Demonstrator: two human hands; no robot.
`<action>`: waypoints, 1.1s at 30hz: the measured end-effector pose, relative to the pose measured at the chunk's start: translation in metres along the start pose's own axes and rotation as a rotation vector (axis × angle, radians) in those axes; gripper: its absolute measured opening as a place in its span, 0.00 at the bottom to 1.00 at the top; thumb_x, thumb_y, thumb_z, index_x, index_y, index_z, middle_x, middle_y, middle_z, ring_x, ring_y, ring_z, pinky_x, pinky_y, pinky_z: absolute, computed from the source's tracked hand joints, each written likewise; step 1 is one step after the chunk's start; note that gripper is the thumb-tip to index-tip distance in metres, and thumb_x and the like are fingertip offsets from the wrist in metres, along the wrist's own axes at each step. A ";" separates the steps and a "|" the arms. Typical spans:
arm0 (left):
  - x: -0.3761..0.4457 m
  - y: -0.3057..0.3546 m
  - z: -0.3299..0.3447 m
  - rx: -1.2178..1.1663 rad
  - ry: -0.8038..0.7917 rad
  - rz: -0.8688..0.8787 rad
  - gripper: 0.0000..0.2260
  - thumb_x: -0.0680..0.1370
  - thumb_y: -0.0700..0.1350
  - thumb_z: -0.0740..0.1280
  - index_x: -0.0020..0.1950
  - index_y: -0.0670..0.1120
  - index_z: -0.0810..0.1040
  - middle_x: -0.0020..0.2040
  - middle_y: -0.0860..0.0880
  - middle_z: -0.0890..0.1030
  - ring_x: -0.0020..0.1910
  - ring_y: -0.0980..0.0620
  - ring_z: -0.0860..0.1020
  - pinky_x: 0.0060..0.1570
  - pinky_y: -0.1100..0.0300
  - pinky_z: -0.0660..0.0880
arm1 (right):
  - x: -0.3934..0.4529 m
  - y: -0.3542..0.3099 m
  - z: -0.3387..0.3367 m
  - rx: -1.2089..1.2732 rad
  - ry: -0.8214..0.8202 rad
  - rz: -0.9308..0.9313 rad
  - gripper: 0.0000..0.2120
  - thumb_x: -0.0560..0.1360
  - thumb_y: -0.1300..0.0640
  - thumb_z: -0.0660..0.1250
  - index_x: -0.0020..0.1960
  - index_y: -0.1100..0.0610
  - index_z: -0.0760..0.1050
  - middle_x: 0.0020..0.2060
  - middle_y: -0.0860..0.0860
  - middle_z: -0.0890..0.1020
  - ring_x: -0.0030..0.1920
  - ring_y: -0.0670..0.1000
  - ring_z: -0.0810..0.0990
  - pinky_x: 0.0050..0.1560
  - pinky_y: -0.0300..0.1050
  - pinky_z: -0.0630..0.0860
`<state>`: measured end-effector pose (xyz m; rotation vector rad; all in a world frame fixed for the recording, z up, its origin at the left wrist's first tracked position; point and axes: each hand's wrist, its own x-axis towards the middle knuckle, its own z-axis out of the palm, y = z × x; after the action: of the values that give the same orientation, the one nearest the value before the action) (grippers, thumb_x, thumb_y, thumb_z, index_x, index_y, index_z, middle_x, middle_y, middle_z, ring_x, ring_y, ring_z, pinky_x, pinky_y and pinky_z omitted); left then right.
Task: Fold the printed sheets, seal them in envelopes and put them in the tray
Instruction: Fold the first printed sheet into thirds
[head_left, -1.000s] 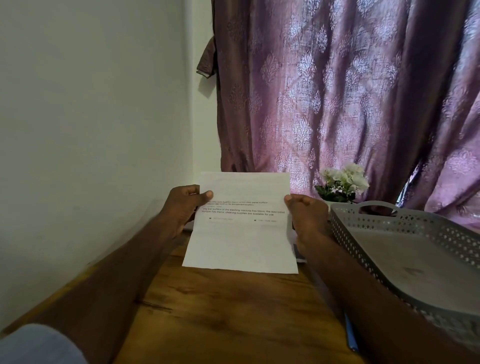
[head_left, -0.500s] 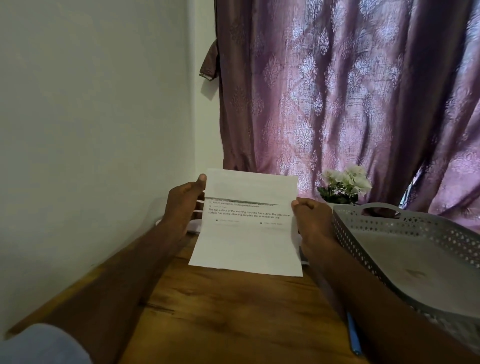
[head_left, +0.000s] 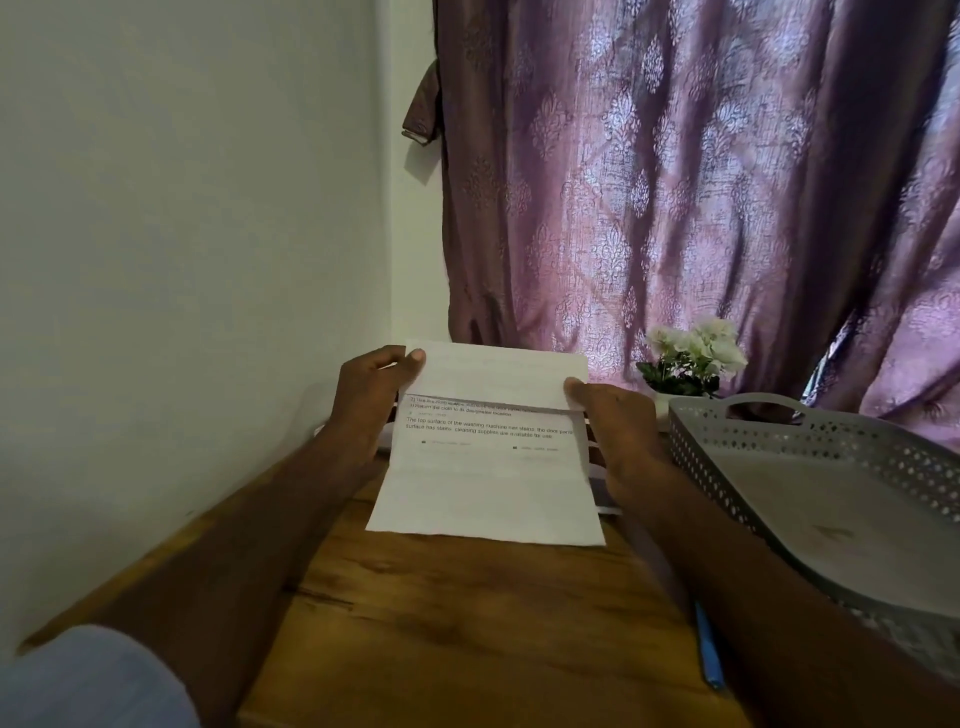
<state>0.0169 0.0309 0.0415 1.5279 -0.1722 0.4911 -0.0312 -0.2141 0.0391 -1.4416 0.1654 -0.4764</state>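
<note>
Printed sheet (head_left: 488, 467) above wooden table (head_left: 467, 623), top flap folded forward, left hand (head_left: 371, 389) and right hand (head_left: 605, 415) each pinching a flap corner between thumb and fingers, gray tray (head_left: 737, 457) just right

Both forearms extend forward from the lower corners of the view and converge toward the centre, bare below a pale blue sleeve (head_left: 88, 680) visible at the left elbow. The left hand (head_left: 371, 397) is raised with its back toward the camera, fingers curled, the thumb (head_left: 414, 358) pressing the upper left corner of the printed sheet (head_left: 488, 483) against them. The right hand (head_left: 615, 421) sits level with it on the opposite edge, back upward, its thumb tip pinching the folded-over top flap at the right corner. The 2 hands are held well apart, 1 at each side edge, wrists roughly straight.
</note>
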 end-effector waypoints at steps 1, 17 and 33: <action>-0.001 0.001 0.001 -0.005 -0.015 0.008 0.09 0.81 0.48 0.71 0.59 0.47 0.84 0.50 0.50 0.87 0.50 0.48 0.85 0.50 0.53 0.80 | 0.001 0.000 -0.002 0.000 0.000 -0.009 0.03 0.76 0.54 0.73 0.47 0.54 0.83 0.47 0.53 0.87 0.49 0.56 0.85 0.52 0.56 0.83; -0.005 0.003 0.002 0.026 -0.170 -0.108 0.17 0.78 0.56 0.73 0.57 0.44 0.84 0.52 0.45 0.88 0.50 0.42 0.87 0.54 0.47 0.83 | 0.007 0.006 -0.003 0.067 0.085 -0.055 0.05 0.78 0.64 0.70 0.51 0.60 0.84 0.45 0.56 0.87 0.48 0.58 0.87 0.50 0.54 0.85; 0.007 -0.015 -0.001 -0.028 -0.121 -0.047 0.08 0.79 0.34 0.70 0.55 0.43 0.85 0.52 0.43 0.87 0.53 0.41 0.86 0.60 0.40 0.81 | 0.016 0.011 -0.001 0.068 0.060 -0.088 0.10 0.77 0.70 0.67 0.49 0.57 0.83 0.43 0.54 0.86 0.43 0.53 0.85 0.40 0.45 0.82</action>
<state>0.0290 0.0342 0.0305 1.5319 -0.2359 0.3580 -0.0147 -0.2214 0.0310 -1.3728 0.1329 -0.5920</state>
